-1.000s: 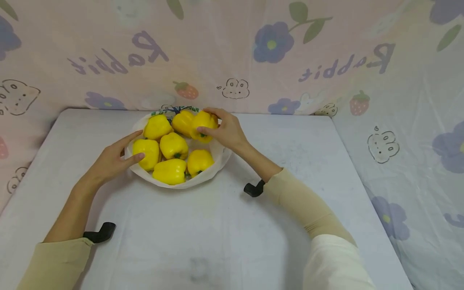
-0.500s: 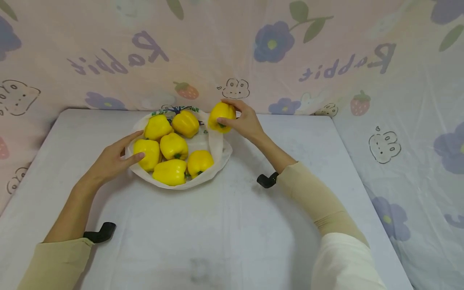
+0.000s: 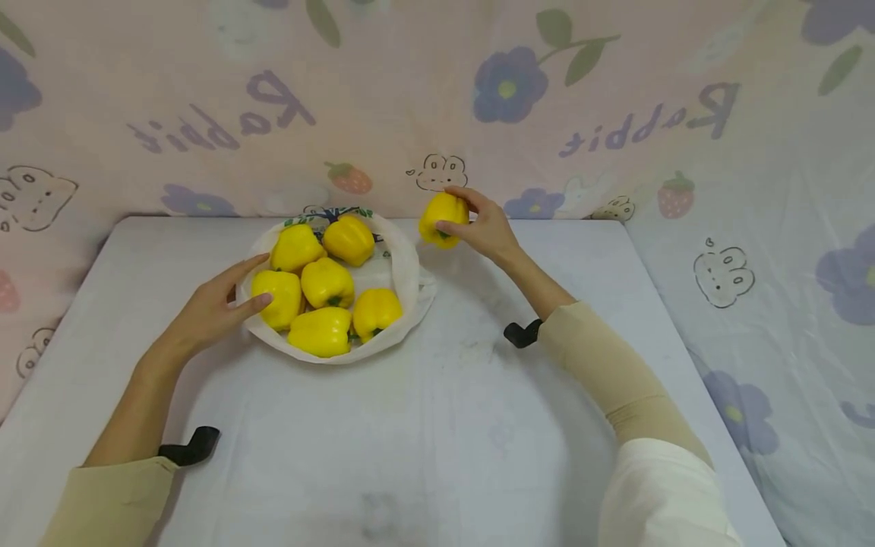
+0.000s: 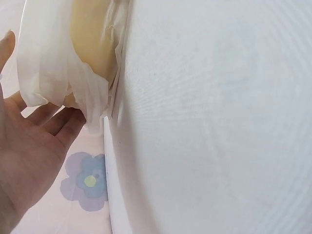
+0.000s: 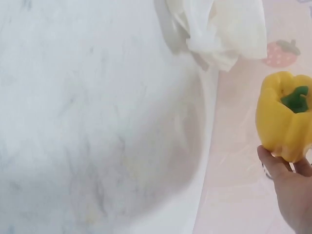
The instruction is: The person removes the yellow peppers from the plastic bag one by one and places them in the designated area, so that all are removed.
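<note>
A white plastic bag (image 3: 408, 270) with a wide-open mouth and a blue and green print stands at the back of the table. Several yellow bell peppers (image 3: 328, 282) lie inside it. At its left side, my left hand (image 3: 212, 308) touches the bag with thumb and fingers spread; in the left wrist view some fingertips are hidden by the thin plastic. Just right of the bag, my right hand (image 3: 488, 232) holds one yellow bell pepper (image 5: 282, 117) in the air between thumb and fingers. Its green stem shows in the right wrist view.
The table (image 3: 410, 448) has a pale cover with faint smudges. A printed cloth (image 3: 383, 99) with flowers and rabbits hangs close behind its back edge. Black curved pieces (image 3: 191, 446) stick out from both wrists.
My right hand has lifted one bell pepper out of the bag and carried it rightward past the rim. My left hand stays at the bag's left side.
</note>
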`<state>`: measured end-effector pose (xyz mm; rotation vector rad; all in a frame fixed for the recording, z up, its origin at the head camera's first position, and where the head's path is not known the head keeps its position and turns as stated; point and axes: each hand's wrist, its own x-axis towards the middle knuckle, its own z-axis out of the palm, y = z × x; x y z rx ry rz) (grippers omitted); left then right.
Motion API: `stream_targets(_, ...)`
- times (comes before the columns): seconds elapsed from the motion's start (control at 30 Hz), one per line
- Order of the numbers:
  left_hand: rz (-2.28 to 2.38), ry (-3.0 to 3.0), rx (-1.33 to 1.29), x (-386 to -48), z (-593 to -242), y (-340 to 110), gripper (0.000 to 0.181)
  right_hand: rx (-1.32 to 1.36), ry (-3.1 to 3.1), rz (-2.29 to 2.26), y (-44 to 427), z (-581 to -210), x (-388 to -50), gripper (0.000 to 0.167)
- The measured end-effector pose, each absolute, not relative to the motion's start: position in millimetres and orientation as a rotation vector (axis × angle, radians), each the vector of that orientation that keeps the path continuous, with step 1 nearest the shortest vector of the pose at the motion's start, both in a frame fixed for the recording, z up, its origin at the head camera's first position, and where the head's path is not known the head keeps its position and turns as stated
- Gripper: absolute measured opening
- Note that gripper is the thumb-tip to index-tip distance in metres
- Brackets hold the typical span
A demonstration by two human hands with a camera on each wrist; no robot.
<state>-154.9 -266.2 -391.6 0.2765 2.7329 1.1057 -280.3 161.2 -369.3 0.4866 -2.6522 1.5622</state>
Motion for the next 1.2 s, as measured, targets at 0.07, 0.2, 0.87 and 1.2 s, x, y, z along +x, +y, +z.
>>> stream_targets(0.07,1.103,2.733,0.277,-155,-393,-267,0.076,0.468,-2.666,1.563,166,-372,-283,0.064)
stream_targets(0.2,1.103,2.736,0.287,-155,-394,-268,0.075,0.453,-2.671,1.58,177,-377,-289,0.062)
stream_targets(0.87,1.139,2.723,0.287,-154,-396,-268,0.074,0.312,-2.732,1.715,220,-403,-308,0.063)
stream_targets(1.2,1.118,2.723,0.28,-154,-395,-269,0.074,0.277,-2.818,1.77,229,-404,-309,0.067)
